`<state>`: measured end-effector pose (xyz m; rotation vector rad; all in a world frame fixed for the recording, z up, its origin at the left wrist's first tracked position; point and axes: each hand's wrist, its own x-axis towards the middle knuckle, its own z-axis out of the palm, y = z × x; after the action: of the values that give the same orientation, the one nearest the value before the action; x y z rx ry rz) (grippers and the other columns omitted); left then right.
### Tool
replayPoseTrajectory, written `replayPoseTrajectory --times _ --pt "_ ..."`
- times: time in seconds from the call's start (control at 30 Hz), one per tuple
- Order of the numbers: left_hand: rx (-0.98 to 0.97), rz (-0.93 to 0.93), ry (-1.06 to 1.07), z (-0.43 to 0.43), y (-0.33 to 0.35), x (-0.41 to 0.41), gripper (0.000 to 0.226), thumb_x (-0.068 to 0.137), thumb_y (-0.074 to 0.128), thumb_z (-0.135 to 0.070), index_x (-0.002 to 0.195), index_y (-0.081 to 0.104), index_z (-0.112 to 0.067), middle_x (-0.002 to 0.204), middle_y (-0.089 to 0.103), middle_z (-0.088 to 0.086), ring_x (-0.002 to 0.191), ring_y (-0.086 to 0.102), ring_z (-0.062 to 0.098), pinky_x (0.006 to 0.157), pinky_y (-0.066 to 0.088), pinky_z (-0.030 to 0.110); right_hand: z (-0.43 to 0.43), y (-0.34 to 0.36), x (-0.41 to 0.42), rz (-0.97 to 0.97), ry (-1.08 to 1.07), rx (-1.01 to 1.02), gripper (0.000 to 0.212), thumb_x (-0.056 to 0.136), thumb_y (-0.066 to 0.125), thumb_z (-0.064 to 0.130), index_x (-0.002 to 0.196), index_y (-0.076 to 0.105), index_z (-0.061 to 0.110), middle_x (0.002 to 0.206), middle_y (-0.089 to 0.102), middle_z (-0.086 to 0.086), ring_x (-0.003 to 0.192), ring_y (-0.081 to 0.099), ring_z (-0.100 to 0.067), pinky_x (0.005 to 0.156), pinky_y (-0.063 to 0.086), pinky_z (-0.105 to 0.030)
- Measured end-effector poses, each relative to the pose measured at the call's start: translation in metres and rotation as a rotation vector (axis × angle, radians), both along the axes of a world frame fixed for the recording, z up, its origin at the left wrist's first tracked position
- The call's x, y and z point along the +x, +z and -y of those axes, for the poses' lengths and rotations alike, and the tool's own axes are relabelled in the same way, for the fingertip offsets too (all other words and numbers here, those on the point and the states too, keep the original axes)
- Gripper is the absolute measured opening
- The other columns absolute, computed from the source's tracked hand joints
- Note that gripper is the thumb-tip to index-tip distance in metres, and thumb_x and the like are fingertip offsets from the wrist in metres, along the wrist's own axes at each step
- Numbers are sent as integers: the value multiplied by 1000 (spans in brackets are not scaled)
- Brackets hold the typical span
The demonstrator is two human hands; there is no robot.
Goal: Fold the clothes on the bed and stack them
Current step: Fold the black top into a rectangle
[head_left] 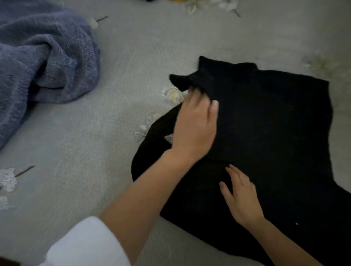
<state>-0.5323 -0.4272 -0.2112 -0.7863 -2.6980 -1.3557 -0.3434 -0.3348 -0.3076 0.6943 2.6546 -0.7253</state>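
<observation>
A black knitted garment (275, 133) lies spread on the bed, right of the middle. My left hand (195, 123) pinches a fold of its upper left edge, where a black sleeve end sticks out to the left. My right hand (241, 197) lies flat on the garment's lower part with fingers straight. A crumpled blue-grey knitted garment (41, 62) lies in a heap at the upper left, apart from both hands.
The bed cover (91, 144) is pale grey with white flower patterns. A white sleeve (83, 245) covers my left arm at the bottom left. Something yellow and black (161, 0) shows at the top edge, cut off by the frame.
</observation>
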Motion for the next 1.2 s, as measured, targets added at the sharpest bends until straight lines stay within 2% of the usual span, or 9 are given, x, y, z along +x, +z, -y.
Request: replayPoseTrajectory --times 0.07,0.17,0.23,0.33,0.57,0.73,0.9,1.0,1.2 --pt "-257 77 -239 -41 -14 31 51 98 42 -26 143 35 -3 152 31 12 144 18 28 116 18 46 -22 4 14 -75 -247 -58 45 99 43 34 141 39 18 143 41 1 131 37 -13 109 29 -31" --pt "-692 325 -597 -62 -51 79 69 96 44 -35 152 10 -14 160 -7 4 146 -14 26 115 -3 55 -52 3 28 -129 -640 -171 34 98 48 25 131 50 16 122 55 -1 104 52 -9 88 41 -25" --pt "-807 265 -573 -49 -74 105 75 92 48 -35 152 6 -19 159 -16 3 142 -26 26 112 -13 53 -69 2 33 -139 -850 -299 27 95 51 22 122 54 19 108 59 2 90 56 -7 76 44 -25" --pt "-837 88 -335 -10 -86 125 91 80 56 -30 152 -1 -27 159 -19 3 137 -36 25 105 -26 50 -85 1 31 -137 -891 -391 21 92 57 25 113 56 22 100 62 -1 90 61 -15 85 52 -40" --pt "-944 105 34 59 -83 106 96 74 63 -13 152 10 -32 160 0 9 145 -2 34 110 8 62 -108 7 -41 -187 -1019 -646 43 86 67 33 122 56 13 93 65 0 80 66 -10 62 53 -24" --pt "-1009 254 251 77 -88 96 93 79 69 -31 151 11 -30 153 17 14 137 22 35 108 18 61 -114 12 -90 -200 -1256 -762 37 81 72 20 113 55 12 84 60 -2 73 61 -12 53 46 -22" --pt "-975 178 255 77 -89 103 95 76 70 -14 151 14 -27 110 42 5 87 49 17 98 29 46 -162 44 -107 -613 -1074 -520 11 71 64 13 69 59 22 68 58 5 65 55 -12 58 44 -24" --pt "-1012 169 114 65 -86 116 97 81 62 -12 151 -1 -33 102 36 -2 76 38 8 80 29 27 -203 40 -89 -601 -1144 -391 15 78 63 18 92 59 22 90 63 0 80 59 -14 72 51 -30" --pt "-1096 239 -142 41 -92 139 107 85 59 -16 141 -30 -35 119 33 5 87 40 10 77 47 25 -206 -5 -53 -189 -1128 -508 56 86 68 19 135 43 8 101 56 -8 77 58 -13 57 47 -24"
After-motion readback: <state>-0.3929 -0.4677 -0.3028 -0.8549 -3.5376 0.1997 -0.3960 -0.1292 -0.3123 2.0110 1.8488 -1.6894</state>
